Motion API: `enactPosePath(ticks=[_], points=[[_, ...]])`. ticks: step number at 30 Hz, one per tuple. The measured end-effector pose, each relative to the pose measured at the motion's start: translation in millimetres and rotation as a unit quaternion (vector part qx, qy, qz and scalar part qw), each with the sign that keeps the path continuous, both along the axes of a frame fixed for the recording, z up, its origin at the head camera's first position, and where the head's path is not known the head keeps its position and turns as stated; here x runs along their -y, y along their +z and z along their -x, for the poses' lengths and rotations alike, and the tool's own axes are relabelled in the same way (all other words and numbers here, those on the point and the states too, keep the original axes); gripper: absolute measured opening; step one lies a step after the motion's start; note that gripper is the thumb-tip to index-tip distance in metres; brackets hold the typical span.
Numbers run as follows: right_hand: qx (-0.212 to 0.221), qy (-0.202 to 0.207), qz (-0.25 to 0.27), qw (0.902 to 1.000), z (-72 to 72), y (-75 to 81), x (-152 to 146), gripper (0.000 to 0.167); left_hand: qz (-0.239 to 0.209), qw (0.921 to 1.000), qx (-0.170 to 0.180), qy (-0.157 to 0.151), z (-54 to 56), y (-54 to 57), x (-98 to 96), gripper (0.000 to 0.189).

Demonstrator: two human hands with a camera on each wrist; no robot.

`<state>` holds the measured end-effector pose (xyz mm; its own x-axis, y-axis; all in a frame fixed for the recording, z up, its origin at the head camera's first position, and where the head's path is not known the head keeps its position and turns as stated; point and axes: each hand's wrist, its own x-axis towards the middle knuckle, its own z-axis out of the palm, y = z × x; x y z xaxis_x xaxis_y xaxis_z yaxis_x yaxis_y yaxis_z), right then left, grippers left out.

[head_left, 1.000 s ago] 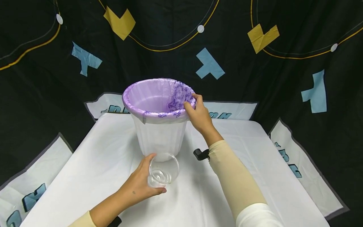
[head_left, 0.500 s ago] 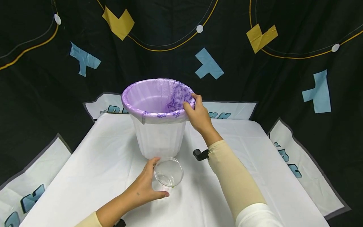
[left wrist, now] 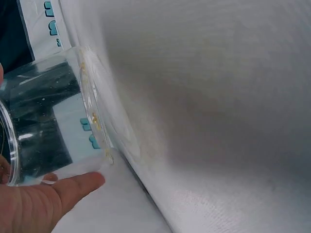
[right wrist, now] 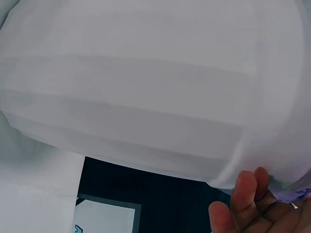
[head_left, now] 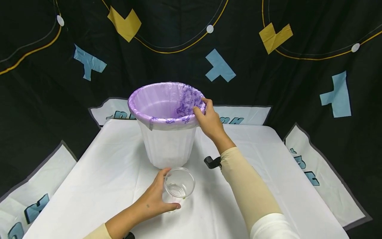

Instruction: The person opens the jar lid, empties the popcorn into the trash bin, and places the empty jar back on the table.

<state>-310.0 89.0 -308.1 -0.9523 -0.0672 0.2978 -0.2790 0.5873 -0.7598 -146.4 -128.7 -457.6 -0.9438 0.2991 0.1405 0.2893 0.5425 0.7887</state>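
A white waste bin (head_left: 167,146) stands on the table, lined with a purple floral bag (head_left: 155,99) folded over its rim. My right hand (head_left: 210,121) grips the right side of that rim, with the thumb over the lined edge. In the right wrist view, curled fingers (right wrist: 245,199) show below the rim, against the bin's pale ribbed wall (right wrist: 136,97). In front of the bin, my left hand (head_left: 152,199) holds a clear plastic cup (head_left: 179,182) between thumb and fingers. The left wrist view shows the cup's base (left wrist: 95,116) close to the tabletop; whether it touches cannot be told.
A white cloth covers the table (head_left: 98,176). Behind it hangs a black curtain (head_left: 179,69) with blue tape pieces and yellow paper shapes. White lettered panels (head_left: 322,176) flank the table.
My left hand has moved right and toward me with the cup, slowing over the last half second. The right hand stays on the bin's rim, and the bin has not moved.
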Motion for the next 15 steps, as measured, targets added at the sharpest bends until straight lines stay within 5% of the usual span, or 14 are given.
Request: enactPosePath(ticks=[15], points=[[-0.021, -0.006, -0.094, 0.9954, -7.0, 3.9, -13, 0.079, 0.003, 0.9997, 0.019, -0.012, 3.5, -6.6, -9.5, 0.121]])
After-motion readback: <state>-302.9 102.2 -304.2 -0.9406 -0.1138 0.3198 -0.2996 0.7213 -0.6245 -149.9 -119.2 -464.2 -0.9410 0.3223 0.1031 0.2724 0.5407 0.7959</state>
